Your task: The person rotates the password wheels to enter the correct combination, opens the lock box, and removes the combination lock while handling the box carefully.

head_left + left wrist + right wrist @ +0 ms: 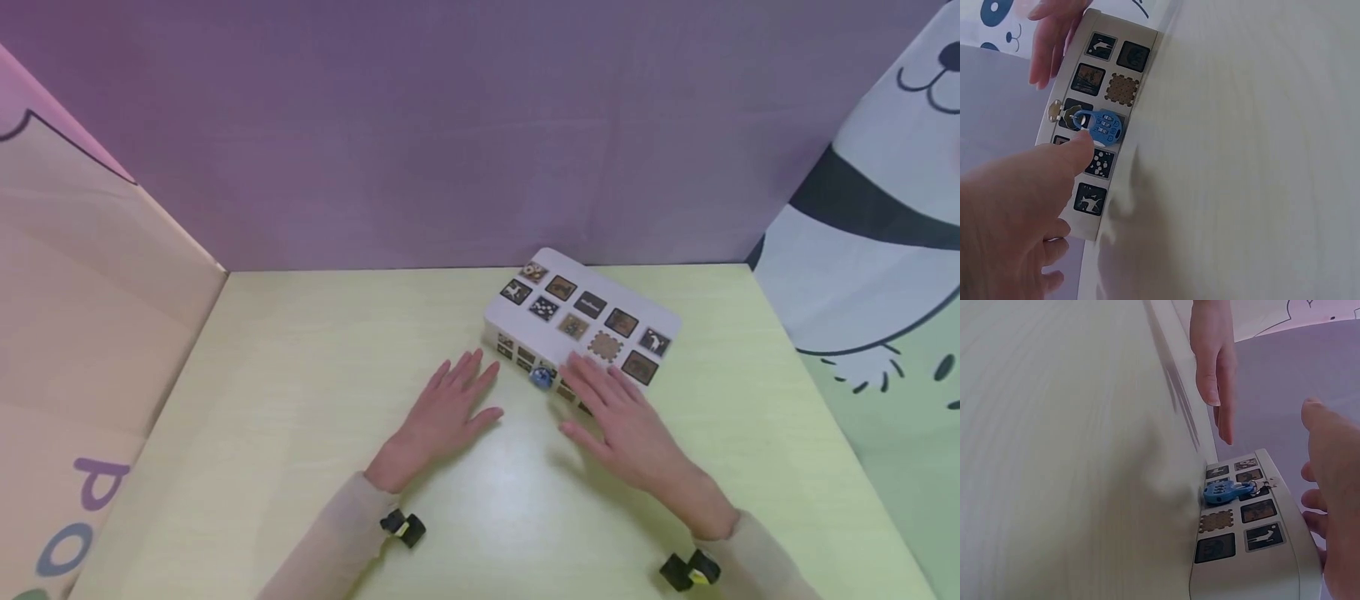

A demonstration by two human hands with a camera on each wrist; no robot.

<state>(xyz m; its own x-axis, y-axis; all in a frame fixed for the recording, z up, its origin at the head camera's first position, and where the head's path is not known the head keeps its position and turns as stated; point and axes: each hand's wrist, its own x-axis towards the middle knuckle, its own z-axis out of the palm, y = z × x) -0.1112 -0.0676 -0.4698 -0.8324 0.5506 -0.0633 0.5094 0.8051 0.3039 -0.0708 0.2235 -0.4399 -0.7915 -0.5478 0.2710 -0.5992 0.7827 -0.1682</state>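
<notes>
A white box (585, 315) with small square pictures on its lid and sides lies turned at an angle toward the back of the table. On its front hangs a blue combination padlock (542, 377), its shackle through a metal clasp (1055, 111). My left hand (448, 412) reaches toward the box's front left, fingers spread and holding nothing. In the left wrist view its thumb overlaps the box beside the padlock. My right hand (618, 425) has its fingertips over the front edge of the lid, fingers extended, right of the padlock.
The pale wooden table (300, 375) meets a purple cloth backdrop (450, 133) just behind the box. Printed cloth panels stand at the left and right, the right one with a cartoon animal (870, 283). Small black devices (403, 527) sit at both wrists.
</notes>
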